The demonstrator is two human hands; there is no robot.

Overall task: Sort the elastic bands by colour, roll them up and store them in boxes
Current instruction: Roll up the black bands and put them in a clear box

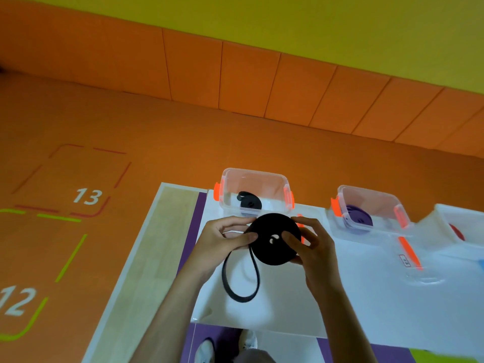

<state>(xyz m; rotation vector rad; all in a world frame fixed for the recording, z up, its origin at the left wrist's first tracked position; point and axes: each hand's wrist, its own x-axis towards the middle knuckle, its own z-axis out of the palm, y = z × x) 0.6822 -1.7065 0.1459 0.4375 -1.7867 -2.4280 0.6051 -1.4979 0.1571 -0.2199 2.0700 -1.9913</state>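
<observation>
Open-topped box (255,176) ahead, seemingly unobstructed

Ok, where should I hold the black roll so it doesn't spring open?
Pinch the black roll across its flat faces, thumb near the centre hole, fingers behind, coming from the right as the right hand does. It is a flat disc of coils, so squeezing the faces should keep them stacked. The loose loop hangs at lower left; leave that side to the left hand.
</observation>
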